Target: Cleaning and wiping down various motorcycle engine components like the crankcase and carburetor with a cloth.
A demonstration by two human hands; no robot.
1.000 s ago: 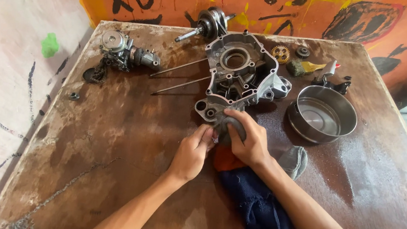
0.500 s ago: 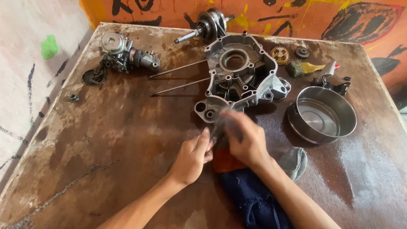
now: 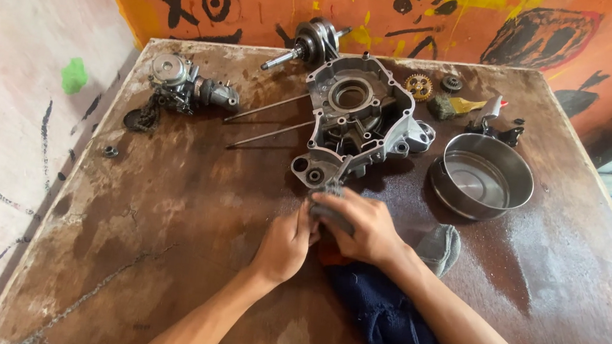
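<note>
On the table [image 3: 167, 241], the engine crankcase half [image 3: 358, 121] lies toward twelve o'clock of centre, with the crankshaft [image 3: 313, 43] behind it at eleven, two long rods [image 3: 266, 120] to its nine o'clock, and a carburettor-like assembly [image 3: 188, 89] with a chain [image 3: 142, 117] farther out at ten. At the case's one o'clock lie a gear [image 3: 419, 86], a smaller gear [image 3: 451, 83] and a brush [image 3: 467, 106], while the metal bowl [image 3: 483, 176] sits at its four o'clock. Just before the case at six o'clock the left hand [image 3: 285, 244] and right hand [image 3: 360, 225] meet on a small part wrapped in cloth [image 3: 328, 209], a dark rag [image 3: 382, 315] beneath the right forearm and a folded cloth [image 3: 441, 246] at that hand's three o'clock.
</note>
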